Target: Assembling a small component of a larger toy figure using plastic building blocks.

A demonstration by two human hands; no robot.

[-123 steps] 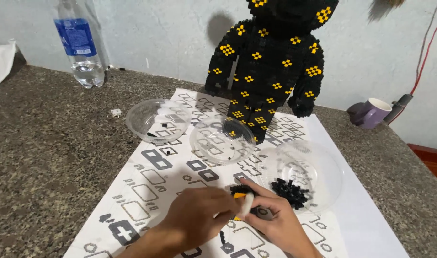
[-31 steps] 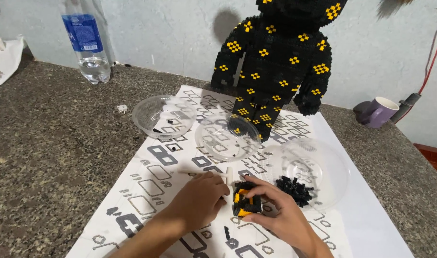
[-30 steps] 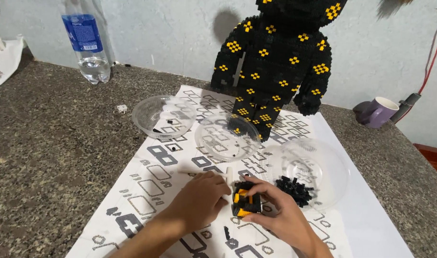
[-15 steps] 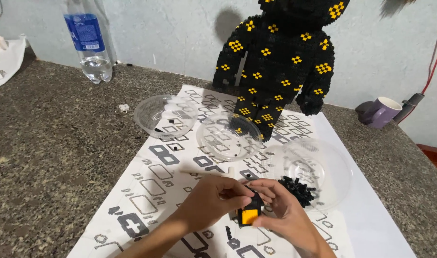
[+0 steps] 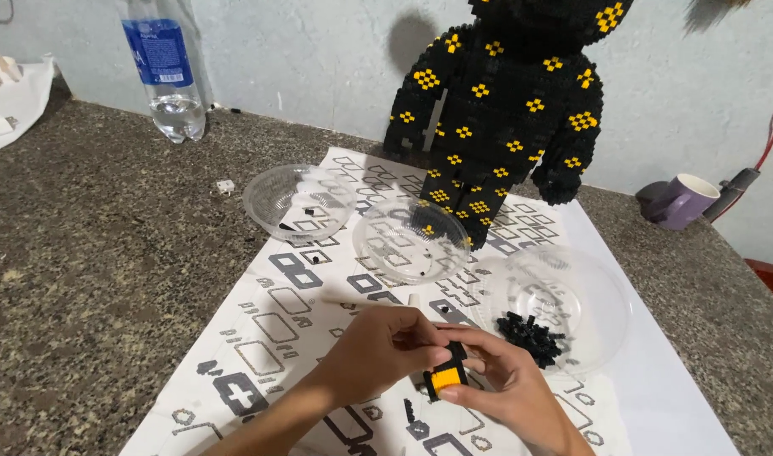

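Speckled grey stone makes up the counter (image 5: 91, 279), rough and matte, with a pale plastered wall behind it and a white printed instruction sheet (image 5: 293, 338) spread flat across the middle. Near the front edge, the left hand (image 5: 386, 346) and the right hand (image 5: 500, 388) meet, fingers pinched narrow around a small black-and-yellow brick piece (image 5: 446, 376) held just above the sheet. Being tiny and hard-edged, that piece could slip from the fingertips and skitter across the smooth paper or get lost on the mottled stone, I judge. Just right of the hands a clear, thin-walled plastic bowl (image 5: 598, 287) holds a heap of little black bricks (image 5: 530, 336); a stray elbow could tip so light a bowl and scatter them. Two more clear bowls (image 5: 298, 198) sit farther off, nearly bare. Far behind stands a tall knobbly black brick bear (image 5: 509, 110) dotted with yellow, a plastic water bottle (image 5: 167, 67) far left, and a purple mug (image 5: 682, 201) far right.
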